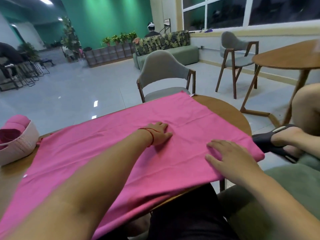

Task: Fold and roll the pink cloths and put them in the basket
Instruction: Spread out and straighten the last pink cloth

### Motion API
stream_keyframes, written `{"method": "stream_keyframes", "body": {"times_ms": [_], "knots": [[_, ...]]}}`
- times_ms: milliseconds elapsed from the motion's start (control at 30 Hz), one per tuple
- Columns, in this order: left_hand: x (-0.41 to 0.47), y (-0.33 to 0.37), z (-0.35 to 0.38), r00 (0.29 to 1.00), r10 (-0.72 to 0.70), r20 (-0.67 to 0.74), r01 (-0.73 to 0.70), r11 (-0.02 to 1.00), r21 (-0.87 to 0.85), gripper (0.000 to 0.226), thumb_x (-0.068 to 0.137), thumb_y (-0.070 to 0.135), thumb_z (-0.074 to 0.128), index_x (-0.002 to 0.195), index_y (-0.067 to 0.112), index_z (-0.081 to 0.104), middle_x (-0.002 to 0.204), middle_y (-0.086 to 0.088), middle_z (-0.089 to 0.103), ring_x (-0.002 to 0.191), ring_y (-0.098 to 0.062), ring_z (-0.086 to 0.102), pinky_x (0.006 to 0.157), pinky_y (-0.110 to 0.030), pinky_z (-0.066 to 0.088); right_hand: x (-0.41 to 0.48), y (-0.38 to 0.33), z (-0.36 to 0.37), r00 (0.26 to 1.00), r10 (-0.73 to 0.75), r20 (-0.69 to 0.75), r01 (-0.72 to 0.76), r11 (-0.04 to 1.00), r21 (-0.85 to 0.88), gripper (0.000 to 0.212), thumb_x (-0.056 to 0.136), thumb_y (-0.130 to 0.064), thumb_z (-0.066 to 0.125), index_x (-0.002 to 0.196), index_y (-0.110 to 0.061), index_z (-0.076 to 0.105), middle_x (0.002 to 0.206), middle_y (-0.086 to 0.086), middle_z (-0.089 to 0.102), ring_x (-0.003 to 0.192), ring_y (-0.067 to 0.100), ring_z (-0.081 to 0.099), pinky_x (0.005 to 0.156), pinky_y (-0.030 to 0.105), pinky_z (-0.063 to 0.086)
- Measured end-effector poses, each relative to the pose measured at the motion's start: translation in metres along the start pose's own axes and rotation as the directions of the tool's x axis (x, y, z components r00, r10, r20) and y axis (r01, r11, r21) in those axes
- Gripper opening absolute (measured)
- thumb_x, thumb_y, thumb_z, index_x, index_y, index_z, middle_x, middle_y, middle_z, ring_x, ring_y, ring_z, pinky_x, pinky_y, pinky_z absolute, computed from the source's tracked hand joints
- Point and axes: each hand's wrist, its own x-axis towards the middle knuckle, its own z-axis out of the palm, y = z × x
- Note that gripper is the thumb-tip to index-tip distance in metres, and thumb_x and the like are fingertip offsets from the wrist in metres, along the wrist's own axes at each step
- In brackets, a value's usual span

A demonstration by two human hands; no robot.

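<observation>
Round wooden table (230,115), draped with a spread pink cloth (103,153): the left hand (160,134) and right hand (226,158) are laid flat on it, fingers extended, nothing gripped. Rolled pink cloths (17,121) are held in the white basket (22,144) at the table's left edge.

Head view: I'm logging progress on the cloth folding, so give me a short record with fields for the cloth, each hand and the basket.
cloth: large pink cloth spread over the round wooden table, near edge hanging off toward the person
left hand: left hand flat on the cloth's middle, fingers straight
right hand: right hand flat on the cloth, nearer its right edge
basket: white woven basket at the table's left edge, apart from both hands
basket contents: rolled pink cloths
stage: spread cloth not yet rolled
</observation>
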Motion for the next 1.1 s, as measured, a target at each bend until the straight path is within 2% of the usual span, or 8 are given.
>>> {"method": "stream_keyframes", "body": {"times_ms": [233, 500, 600, 733, 833, 900, 1000, 1100], "knots": [[0.022, 0.016, -0.009, 0.999, -0.024, 0.033, 0.025, 0.999, -0.040, 0.088, 0.096, 0.076, 0.035, 0.167, 0.028, 0.015, 0.175, 0.001, 0.013, 0.157, -0.029, 0.025, 0.128, -0.046, 0.022, -0.021, 0.064, -0.004, 0.907, 0.379, -0.183, -0.298, 0.885, 0.357, 0.061, 0.099, -0.050, 0.062, 0.155, -0.031, 0.045, 0.159, -0.002, 0.044, 0.145, 0.029, 0.040, 0.114, 0.056, 0.041], [0.051, 0.039, -0.031, 0.999, -0.005, 0.053, 0.011, 0.993, -0.120, 0.073, 0.086, 0.075, 0.051, 0.146, 0.032, 0.046, 0.150, -0.001, 0.052, 0.119, -0.028, 0.060, 0.097, -0.041, 0.052, -0.027, 0.097, -0.011, 0.863, 0.487, -0.136, -0.249, 0.643, 0.724, 0.037, 0.099, -0.040, 0.070, 0.135, -0.034, 0.065, 0.113, -0.012, 0.069, 0.105, 0.014, 0.064, 0.087, 0.044, 0.050], [0.061, 0.042, -0.033, 0.996, -0.025, 0.085, 0.037, 0.989, -0.143, 0.079, 0.083, 0.077, 0.055, 0.148, 0.033, 0.045, 0.152, 0.000, 0.051, 0.122, -0.029, 0.059, 0.104, -0.045, 0.051, -0.026, 0.113, -0.012, 0.877, 0.474, -0.074, -0.235, 0.559, 0.795, 0.030, 0.097, -0.040, 0.074, 0.126, -0.035, 0.070, 0.115, -0.007, 0.071, 0.109, 0.019, 0.068, 0.095, 0.049, 0.056], [0.067, 0.043, -0.041, 0.989, -0.059, 0.139, 0.081, 0.984, -0.157, 0.088, 0.091, 0.069, 0.063, 0.164, 0.035, 0.027, 0.168, 0.003, 0.032, 0.150, -0.028, 0.038, 0.118, -0.048, 0.035, -0.022, 0.128, -0.022, 0.931, 0.361, -0.051, -0.226, 0.680, 0.697, 0.010, 0.098, -0.041, 0.072, 0.101, -0.033, 0.076, 0.094, -0.009, 0.076, 0.099, 0.017, 0.068, 0.089, 0.046, 0.053], [0.074, 0.041, -0.047, 0.981, -0.058, 0.185, 0.087, 0.984, -0.153, 0.092, 0.088, 0.069, 0.066, 0.164, 0.040, 0.022, 0.171, 0.004, 0.026, 0.154, -0.027, 0.030, 0.121, -0.051, 0.030, -0.019, 0.135, -0.035, 0.978, 0.206, 0.033, -0.181, 0.758, 0.627, 0.028, 0.098, -0.047, 0.070, 0.081, -0.024, 0.074, 0.078, 0.003, 0.070, 0.087, 0.030, 0.066, 0.079, 0.043, 0.046], [0.077, 0.042, -0.050, 0.974, -0.057, 0.217, 0.090, 0.985, -0.144, 0.093, 0.089, 0.069, 0.066, 0.165, 0.042, 0.020, 0.172, 0.003, 0.023, 0.156, -0.028, 0.028, 0.121, -0.052, 0.029, -0.018, 0.141, -0.041, 0.990, 0.112, 0.081, -0.137, 0.758, 0.637, 0.029, 0.098, -0.044, 0.070, 0.084, -0.019, 0.075, 0.086, 0.011, 0.068, 0.094, 0.037, 0.065, 0.084, 0.048, 0.048], [0.078, 0.044, -0.053, 0.972, -0.047, 0.232, 0.077, 0.990, -0.121, 0.089, 0.092, 0.067, 0.063, 0.165, 0.041, 0.019, 0.172, 0.002, 0.023, 0.156, -0.029, 0.027, 0.120, -0.052, 0.030, -0.022, 0.146, -0.041, 0.995, -0.012, 0.095, -0.059, 0.708, 0.704, 0.016, 0.100, -0.028, 0.069, 0.106, -0.019, 0.080, 0.107, 0.000, 0.077, 0.109, 0.022, 0.069, 0.108, 0.057, 0.048], [0.081, 0.043, -0.052, 0.976, -0.044, 0.213, 0.065, 0.994, -0.090, 0.072, 0.102, 0.062, 0.048, 0.164, 0.038, 0.023, 0.171, 0.002, 0.026, 0.155, -0.029, 0.029, 0.121, -0.052, 0.028, -0.029, 0.145, -0.034, 1.000, 0.002, -0.020, 0.014, 0.666, 0.746, 0.023, 0.097, -0.028, 0.072, 0.118, -0.023, 0.079, 0.130, -0.013, 0.072, 0.127, 0.007, 0.063, 0.115, 0.050, 0.044]]}}
